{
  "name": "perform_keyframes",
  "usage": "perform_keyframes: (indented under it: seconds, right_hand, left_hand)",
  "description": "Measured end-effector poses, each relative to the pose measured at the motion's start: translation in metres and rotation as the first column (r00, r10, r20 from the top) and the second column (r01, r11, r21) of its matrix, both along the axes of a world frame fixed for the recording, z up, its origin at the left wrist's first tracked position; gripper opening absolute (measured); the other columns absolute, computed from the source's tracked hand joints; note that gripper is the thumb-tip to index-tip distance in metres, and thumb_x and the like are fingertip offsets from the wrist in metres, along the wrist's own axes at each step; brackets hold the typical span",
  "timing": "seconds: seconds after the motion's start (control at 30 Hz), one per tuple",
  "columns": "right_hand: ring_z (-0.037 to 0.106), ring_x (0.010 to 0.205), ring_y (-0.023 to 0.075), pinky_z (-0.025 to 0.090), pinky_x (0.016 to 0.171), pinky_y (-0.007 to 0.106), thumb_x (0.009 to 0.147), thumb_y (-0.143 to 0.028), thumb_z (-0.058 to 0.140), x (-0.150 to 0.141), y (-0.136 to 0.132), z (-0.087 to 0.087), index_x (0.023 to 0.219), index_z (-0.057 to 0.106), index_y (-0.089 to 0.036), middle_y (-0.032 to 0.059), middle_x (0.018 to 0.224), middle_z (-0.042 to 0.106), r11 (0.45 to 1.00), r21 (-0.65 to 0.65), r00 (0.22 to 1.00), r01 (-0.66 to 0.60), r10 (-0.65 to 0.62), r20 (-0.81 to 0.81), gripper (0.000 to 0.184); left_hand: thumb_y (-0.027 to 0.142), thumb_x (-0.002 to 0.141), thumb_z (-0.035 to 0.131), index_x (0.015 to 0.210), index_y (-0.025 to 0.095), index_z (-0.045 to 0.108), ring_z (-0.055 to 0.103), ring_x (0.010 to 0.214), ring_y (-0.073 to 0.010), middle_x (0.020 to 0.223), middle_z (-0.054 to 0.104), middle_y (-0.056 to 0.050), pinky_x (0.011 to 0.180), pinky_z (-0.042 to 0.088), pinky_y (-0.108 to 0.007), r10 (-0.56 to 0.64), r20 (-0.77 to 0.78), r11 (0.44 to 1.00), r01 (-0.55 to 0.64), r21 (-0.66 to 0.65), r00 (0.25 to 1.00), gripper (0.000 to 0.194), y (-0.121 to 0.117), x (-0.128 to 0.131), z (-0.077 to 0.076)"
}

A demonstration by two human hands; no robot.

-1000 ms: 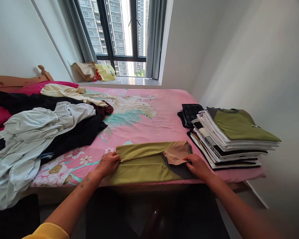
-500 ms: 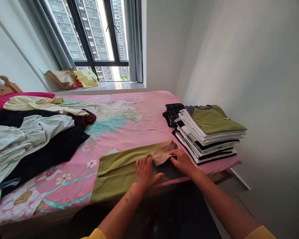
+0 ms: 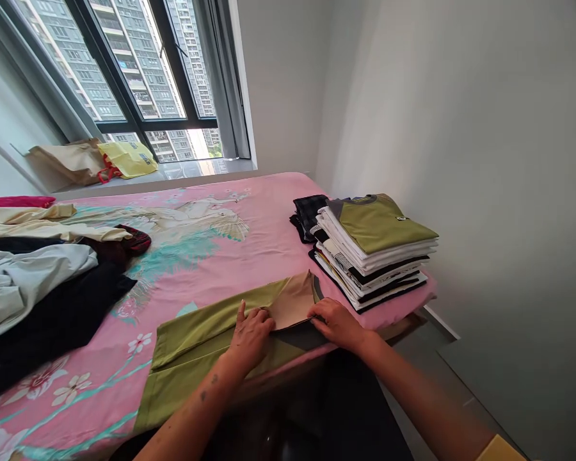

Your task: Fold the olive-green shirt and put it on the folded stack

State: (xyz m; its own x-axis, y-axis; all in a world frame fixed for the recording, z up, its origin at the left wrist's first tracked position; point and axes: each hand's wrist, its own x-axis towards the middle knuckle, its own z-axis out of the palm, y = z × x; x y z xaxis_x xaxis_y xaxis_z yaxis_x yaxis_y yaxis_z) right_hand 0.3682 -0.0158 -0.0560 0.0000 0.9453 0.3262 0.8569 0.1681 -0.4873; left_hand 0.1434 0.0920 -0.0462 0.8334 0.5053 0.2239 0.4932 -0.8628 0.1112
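An olive T-shirt with tan and dark grey parts lies lengthwise along the near edge of the bed, partly folded over. My right hand pinches the lower edge of its tan section near the grey neck end. At the other end of that tan flap, my left hand is closed on the fabric, one finger sticking out and the thumb hidden. Between my hands the tan flap is stretched fairly flat over the dark grey cloth.
Right of the shirt stands a stack of folded shirts, an olive one on top, with dark checked clothes behind. Loose clothes are heaped on the left of the pink flowered bed sheet. Bags sit on the windowsill.
My view has swung right. My left hand has moved from lying flat to gripping the flap's left end. The bunched tan section is now spread out straighter between my hands.
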Motion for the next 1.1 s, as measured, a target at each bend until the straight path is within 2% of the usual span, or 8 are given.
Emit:
perform_keyframes:
  seconds: [0.2, 0.3, 0.37, 0.47, 0.63, 0.73, 0.87, 1.1]
  right_hand:
    - [0.057, 0.085, 0.0173, 0.043, 0.079, 0.031, 0.082, -0.014, 0.054, -0.004, 0.007, 0.004, 0.088, 0.061, -0.02, 0.0035, 0.085, 0.065, 0.997, 0.065, 0.998, 0.047, -0.044, -0.055, 0.011]
    - [0.056, 0.087, 0.0171, 0.043, 0.08, 0.031, 0.084, -0.017, 0.052, -0.008, 0.01, 0.01, 0.089, 0.059, -0.021, 0.0027, 0.087, 0.064, 0.996, 0.094, 0.998, 0.008, -0.002, -0.065, 0.009]
    - [0.056, 0.088, 0.0174, 0.043, 0.08, 0.031, 0.087, -0.023, 0.05, -0.007, 0.009, 0.011, 0.09, 0.058, -0.021, 0.0041, 0.089, 0.063, 0.992, 0.111, 0.995, 0.056, -0.046, -0.089, 0.008]
    - [0.056, 0.084, 0.0173, 0.045, 0.079, 0.032, 0.091, -0.028, 0.042, 0.0, 0.004, 0.005, 0.087, 0.057, -0.019, 0.0058, 0.085, 0.062, 0.99, 0.05, 0.989, 0.132, -0.128, -0.07, 0.018]
    - [0.046, 0.121, 0.0222, 0.029, 0.106, 0.046, 0.091, -0.029, 0.041, 0.004, 0.022, -0.016, 0.124, 0.05, -0.019, 0.0106, 0.127, 0.055, 0.986, -0.134, 0.986, -0.102, 0.118, 0.12, 0.037]
    - [0.028, 0.135, 0.0263, 0.011, 0.111, 0.055, 0.09, -0.033, 0.04, 0.007, 0.053, -0.023, 0.135, 0.042, -0.021, 0.0107, 0.141, 0.042, 0.976, -0.172, 0.963, -0.135, 0.171, 0.211, 0.046]
    - [0.013, 0.138, 0.0367, 0.0, 0.106, 0.064, 0.086, -0.034, 0.044, 0.018, 0.087, -0.03, 0.136, 0.042, -0.02, 0.0133, 0.146, 0.033, 0.966, -0.258, 0.948, -0.003, 0.085, 0.306, 0.052]
    - [0.01, 0.139, 0.0336, -0.003, 0.106, 0.063, 0.087, -0.033, 0.042, 0.025, 0.082, -0.043, 0.142, 0.032, -0.021, 0.0137, 0.149, 0.026, 0.949, -0.258, 0.935, 0.18, -0.084, 0.345, 0.057]
  left_hand:
    - [0.028, 0.066, 0.066, 0.136, 0.021, 0.039, 0.035, 0.132, -0.0291, 0.141, 0.043, -0.011, 0.112, 0.021, -0.051, -0.015, 0.144, 0.99, 0.034, -0.134, 0.99, 0.075, -0.013, 0.038, -0.005]
    - [0.023, 0.07, 0.062, 0.128, 0.023, 0.051, 0.042, 0.128, -0.0271, 0.134, 0.052, -0.008, 0.108, 0.031, -0.047, 0.033, 0.243, 0.96, 0.038, -0.279, 0.969, 0.059, -0.013, 0.069, -0.014]
    - [0.023, 0.079, 0.053, 0.112, 0.025, 0.064, 0.055, 0.114, -0.0237, 0.118, 0.064, -0.005, 0.101, 0.04, -0.044, 0.119, 0.332, 0.905, 0.035, -0.425, 0.936, 0.035, -0.01, 0.082, -0.021]
    - [0.033, 0.087, 0.045, 0.104, 0.026, 0.068, 0.064, 0.096, -0.0196, 0.102, 0.071, -0.002, 0.089, 0.049, -0.037, 0.295, 0.511, 0.768, 0.118, -0.629, 0.807, 0.029, -0.003, 0.088, -0.03]
    - [0.039, 0.086, 0.05, 0.111, 0.024, 0.066, 0.063, 0.102, -0.0197, 0.108, 0.07, -0.002, 0.094, 0.048, -0.035, 0.4, 0.656, 0.659, 0.297, -0.691, 0.64, 0.033, 0.001, 0.082, -0.037]
    - [0.036, 0.086, 0.051, 0.111, 0.025, 0.066, 0.06, 0.108, -0.0198, 0.113, 0.068, -0.003, 0.101, 0.043, -0.039, 0.367, 0.671, 0.674, 0.313, -0.669, 0.644, 0.031, -0.001, 0.078, -0.043]
    - [0.033, 0.088, 0.047, 0.113, 0.03, 0.064, 0.053, 0.119, -0.0191, 0.122, 0.063, -0.003, 0.111, 0.03, -0.045, 0.254, 0.613, 0.743, 0.254, -0.619, 0.749, 0.03, -0.004, 0.071, -0.055]
    - [0.027, 0.088, 0.046, 0.12, 0.03, 0.059, 0.048, 0.123, -0.0197, 0.128, 0.058, -0.004, 0.114, 0.019, -0.05, 0.134, 0.586, 0.819, 0.244, -0.52, 0.799, 0.035, -0.006, 0.066, -0.065]
